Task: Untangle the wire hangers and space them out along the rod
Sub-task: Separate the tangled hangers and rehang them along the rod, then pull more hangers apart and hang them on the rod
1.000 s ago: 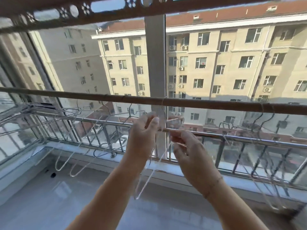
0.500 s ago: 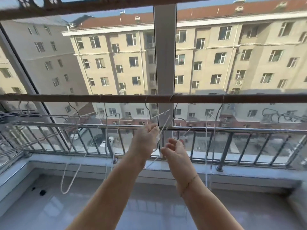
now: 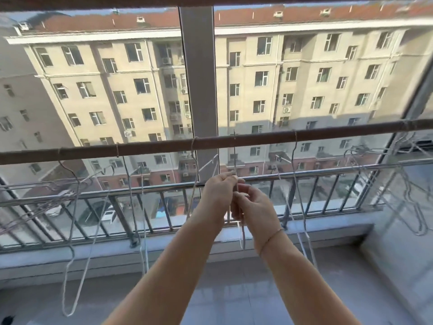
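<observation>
Both the left hand (image 3: 216,195) and right hand (image 3: 255,207) pinch one thin white wire hanger (image 3: 235,160), hooked on the brown horizontal rod (image 3: 152,146) beside the grey window post (image 3: 198,90); other wire hangers (image 3: 294,151) dangle along it.

Wire hangers (image 3: 294,148) hang along the rod (image 3: 152,147) (railing (image 3: 328,171) behind, lower).
</observation>
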Demonstrator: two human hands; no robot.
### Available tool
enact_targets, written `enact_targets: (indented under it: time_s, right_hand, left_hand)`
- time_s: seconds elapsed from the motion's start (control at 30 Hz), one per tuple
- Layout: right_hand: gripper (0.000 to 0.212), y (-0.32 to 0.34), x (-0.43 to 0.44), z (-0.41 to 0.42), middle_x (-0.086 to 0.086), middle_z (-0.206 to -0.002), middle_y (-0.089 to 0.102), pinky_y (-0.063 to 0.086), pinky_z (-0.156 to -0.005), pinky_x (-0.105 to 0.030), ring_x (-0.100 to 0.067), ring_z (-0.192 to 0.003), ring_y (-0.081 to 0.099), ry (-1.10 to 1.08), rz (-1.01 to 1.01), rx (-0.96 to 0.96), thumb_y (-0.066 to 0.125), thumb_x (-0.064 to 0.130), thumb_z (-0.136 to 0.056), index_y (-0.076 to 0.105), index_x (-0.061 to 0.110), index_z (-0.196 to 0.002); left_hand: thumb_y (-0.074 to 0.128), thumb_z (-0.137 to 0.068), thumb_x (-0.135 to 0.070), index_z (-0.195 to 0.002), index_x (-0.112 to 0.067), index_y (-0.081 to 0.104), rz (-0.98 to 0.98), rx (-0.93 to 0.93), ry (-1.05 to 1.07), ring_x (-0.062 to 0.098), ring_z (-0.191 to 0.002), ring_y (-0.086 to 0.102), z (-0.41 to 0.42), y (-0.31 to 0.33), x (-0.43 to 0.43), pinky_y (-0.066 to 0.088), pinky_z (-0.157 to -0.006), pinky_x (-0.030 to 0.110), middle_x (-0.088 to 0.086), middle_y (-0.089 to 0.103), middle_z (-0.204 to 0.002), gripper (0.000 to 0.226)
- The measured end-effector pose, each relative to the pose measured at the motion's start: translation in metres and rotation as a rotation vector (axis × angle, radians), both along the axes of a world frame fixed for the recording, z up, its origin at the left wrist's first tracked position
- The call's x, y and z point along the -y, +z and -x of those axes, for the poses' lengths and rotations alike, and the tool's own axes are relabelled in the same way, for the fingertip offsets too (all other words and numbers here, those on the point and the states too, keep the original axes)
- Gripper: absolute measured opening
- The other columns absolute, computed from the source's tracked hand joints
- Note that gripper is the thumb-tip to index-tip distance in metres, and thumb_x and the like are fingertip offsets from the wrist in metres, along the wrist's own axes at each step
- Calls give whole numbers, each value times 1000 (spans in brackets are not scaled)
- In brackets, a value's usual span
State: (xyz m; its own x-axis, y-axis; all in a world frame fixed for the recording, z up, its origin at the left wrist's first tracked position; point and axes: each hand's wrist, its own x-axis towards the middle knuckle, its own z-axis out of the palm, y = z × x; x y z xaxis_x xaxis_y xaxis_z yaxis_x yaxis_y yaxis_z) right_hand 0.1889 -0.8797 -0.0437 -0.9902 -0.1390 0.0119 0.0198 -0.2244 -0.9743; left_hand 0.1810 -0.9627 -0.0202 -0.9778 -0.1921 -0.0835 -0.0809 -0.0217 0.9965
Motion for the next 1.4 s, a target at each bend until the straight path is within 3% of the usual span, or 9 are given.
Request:
enact_targets:
  time_s: [0.07, 0.23, 0.53, 0.7, 0.9, 1.1, 1.23, 1.33, 1.4]
  right_hand:
    - [16, 10, -2, 12, 7, -38, 53, 36, -36, -14, -4, -33, 43, 17, -2, -2, 46, -2, -90, 58, -4, -101]
    - [15, 8, -8, 19, -1, -45, 52, 37, -38, -16, -7, -35, 44, 68, -96, 15, 46, 4, -92, 59, -1, -96]
    - [22, -3, -15, 23, -8, -54, 59, 41, -44, -16, -8, -39, 48, 65, -193, 19, 53, 10, -90, 62, 7, -71]
    - [13, -20, -15, 18, -4, -53, 63, 42, -47, -15, -6, -43, 52, 128, -244, 21, 57, 14, -89, 62, 4, -83]
    - [17, -44, -39, 16, -1, -96, 63, 45, -80, -27, -15, -89, 57, -65, -486, -18, 49, 21, -92, 58, 14, -105]
    - [36, -51, -60, 27, -3, -131, 49, 32, -109, -33, -18, -125, 43, -46, -806, -202, 50, 11, -89, 50, 15, -125]
    - [28, -50, -70, 26, -1, -123, 58, 35, -106, -36, -19, -120, 49, 20, -1004, -197, 51, 15, -87, 60, 22, -113]
    - [16, -48, -80, 19, 3, -88, 71, 51, -87, -42, -18, -88, 65, 56, -1055, -133, 50, 19, -85, 60, 28, -75]
    - [22, -44, -86, 10, 2, -72, 70, 54, -80, -43, -15, -76, 67, 103, -1030, -109, 47, 16, -87, 58, 25, -70]
  left_hand:
    - [42, -94, -11, -83, -8, 61, -13, -25, 17, 17, -58, 54, 9, 3, -1, 44, -42, 19, 8, 59, -70, 23]
    - [41, -95, -8, -74, -11, 59, -91, 2, 99, 17, -68, 55, 26, -4, 1, 45, -65, 26, 7, 61, -75, 28]
    - [41, -97, -14, -78, -9, 62, -268, 50, 109, 16, -66, 61, 32, -20, 2, 51, -59, 22, 8, 67, -76, 28]
    - [53, -92, -13, -74, -8, 63, -191, 25, 114, 19, -64, 58, 32, -25, 5, 50, -62, 27, 7, 64, -69, 21]
    - [52, -92, -6, -89, -8, 62, 13, 115, -45, 12, -56, 54, 11, -51, 6, 45, -47, 13, 5, 60, -67, 10]
    - [54, -91, -7, -90, -9, 67, 189, 110, -133, 10, -66, 52, -5, -59, 7, 45, -64, 15, 5, 61, -75, 13]
    - [53, -92, -11, -84, -16, 67, 270, 51, -166, 11, -72, 50, -12, -54, 5, 42, -70, 16, 5, 61, -81, 16]
    - [52, -93, -14, -82, -19, 66, 323, 14, -137, 10, -63, 42, -14, -55, 3, 35, -59, 18, -3, 55, -67, 19]
    - [52, -93, -15, -78, -23, 65, 361, -14, -103, 15, -65, 40, -15, -55, 0, 33, -60, 25, -2, 51, -65, 22]
